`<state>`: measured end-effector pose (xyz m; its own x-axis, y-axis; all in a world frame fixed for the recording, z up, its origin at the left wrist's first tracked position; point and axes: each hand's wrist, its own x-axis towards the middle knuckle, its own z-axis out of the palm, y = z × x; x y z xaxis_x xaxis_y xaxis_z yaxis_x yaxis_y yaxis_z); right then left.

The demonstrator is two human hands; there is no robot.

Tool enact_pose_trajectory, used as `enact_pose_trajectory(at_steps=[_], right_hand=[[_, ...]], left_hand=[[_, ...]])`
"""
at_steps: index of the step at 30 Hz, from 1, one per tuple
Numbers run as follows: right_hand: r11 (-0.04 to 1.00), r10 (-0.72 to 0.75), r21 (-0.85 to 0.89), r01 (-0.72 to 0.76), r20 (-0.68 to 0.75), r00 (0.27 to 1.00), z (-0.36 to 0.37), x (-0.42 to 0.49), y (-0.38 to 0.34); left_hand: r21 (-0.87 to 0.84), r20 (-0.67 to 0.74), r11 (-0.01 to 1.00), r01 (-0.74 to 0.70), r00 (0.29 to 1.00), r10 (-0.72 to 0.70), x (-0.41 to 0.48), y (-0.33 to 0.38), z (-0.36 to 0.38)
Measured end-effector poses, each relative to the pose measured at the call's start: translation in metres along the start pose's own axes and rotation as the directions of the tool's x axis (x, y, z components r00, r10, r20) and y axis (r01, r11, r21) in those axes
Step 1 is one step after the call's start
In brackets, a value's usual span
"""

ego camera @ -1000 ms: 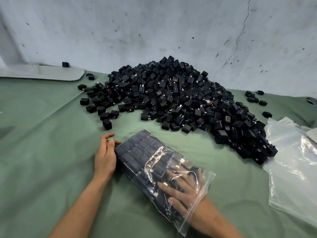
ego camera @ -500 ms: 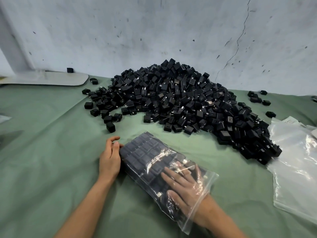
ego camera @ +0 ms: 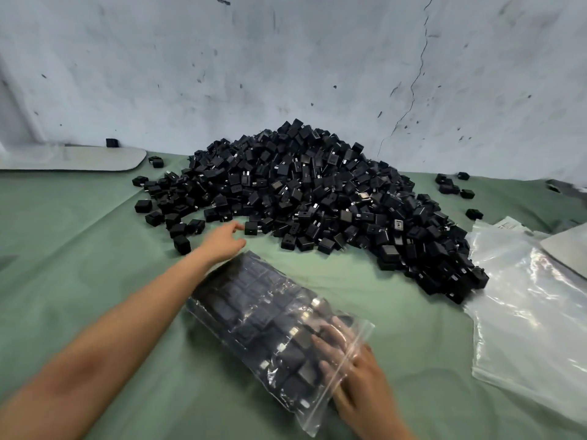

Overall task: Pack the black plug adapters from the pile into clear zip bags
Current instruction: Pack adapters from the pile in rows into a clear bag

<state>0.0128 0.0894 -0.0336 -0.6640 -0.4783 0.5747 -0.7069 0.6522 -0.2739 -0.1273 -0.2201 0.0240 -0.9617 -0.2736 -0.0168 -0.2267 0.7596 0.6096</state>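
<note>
bare green surface lies open left of the adapter pile; a filled zip bag blocks the near centre, empty bags crowd the right, pile against the wall.

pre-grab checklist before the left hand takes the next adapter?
1. Left hand free, fingers open: ok.
2. Loose adapter just off its fingertips, clear of the pile: ok.
3. Grip on that adapter: not ok, none yet.
4. Right hand inside the zip bag mouth, keeping it open: ok.
5. Room left in the bag: cannot tell.
6. Spare bags at the right: ok.
</note>
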Motion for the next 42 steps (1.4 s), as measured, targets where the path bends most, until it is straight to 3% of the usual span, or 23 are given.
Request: enact_pose_trajectory(at_steps=[3,7,13,17,20,23,25,27,29,31,39,40,42], right_hand=[[0.999,0.037,-0.023,-0.038,-0.042,0.998,0.003,-0.002,0.001],[0.998,0.057,-0.022,-0.057,-0.028,0.998,0.006,-0.003,0.003],[0.999,0.052,-0.002,-0.052,-0.081,0.995,0.007,-0.003,0.005],[0.989,0.059,0.142,-0.041,-0.130,0.990,0.006,-0.004,0.004],[0.972,0.063,0.237,-0.008,-0.227,0.972,-0.003,-0.008,0.003],[0.950,0.179,0.308,-0.054,-0.393,0.902,-0.014,-0.013,0.005],[0.914,0.286,0.394,-0.098,-0.453,0.844,-0.022,-0.014,0.002],[0.875,0.310,0.479,-0.069,-0.444,0.841,-0.032,-0.013,-0.007],[0.824,0.274,0.566,-0.011,-0.383,0.882,-0.041,-0.013,-0.017],[0.802,0.246,0.597,-0.008,-0.319,0.915,-0.051,-0.013,-0.023],[0.921,0.133,0.386,-0.049,-0.196,0.972,-0.074,-0.019,-0.015],[0.922,0.153,0.382,-0.070,-0.192,0.969,-0.074,-0.023,-0.011],[0.914,0.243,0.373,-0.161,-0.185,0.952,-0.072,-0.032,-0.002]], left_hand=[[0.165,0.120,0.985,-0.038,0.993,0.018,0.033,0.007,0.014],[0.328,0.170,0.942,-0.071,0.985,0.016,0.063,0.009,0.028],[0.423,0.128,0.894,-0.150,0.986,0.105,0.069,0.015,0.030],[0.297,0.049,0.951,-0.087,0.996,0.076,0.050,0.027,0.024],[0.045,-0.061,0.981,-0.188,0.980,0.191,0.015,0.060,0.021],[-0.391,0.045,0.864,-0.318,0.931,0.363,-0.054,0.092,0.021],[-0.542,0.168,0.761,-0.356,0.842,0.513,-0.105,0.099,0.024],[-0.636,0.258,0.702,-0.320,0.769,0.585,-0.144,0.100,0.032],[-0.672,0.297,0.685,-0.283,0.744,0.598,-0.168,0.099,0.041],[-0.696,0.287,0.673,-0.250,0.762,0.580,-0.179,0.098,0.045],[-0.695,0.305,0.674,-0.250,0.746,0.591,-0.194,0.099,0.047],[-0.644,0.264,0.695,-0.319,0.761,0.593,-0.197,0.097,0.048],[-0.290,0.153,0.782,-0.552,0.780,0.607,-0.203,0.090,0.059]])
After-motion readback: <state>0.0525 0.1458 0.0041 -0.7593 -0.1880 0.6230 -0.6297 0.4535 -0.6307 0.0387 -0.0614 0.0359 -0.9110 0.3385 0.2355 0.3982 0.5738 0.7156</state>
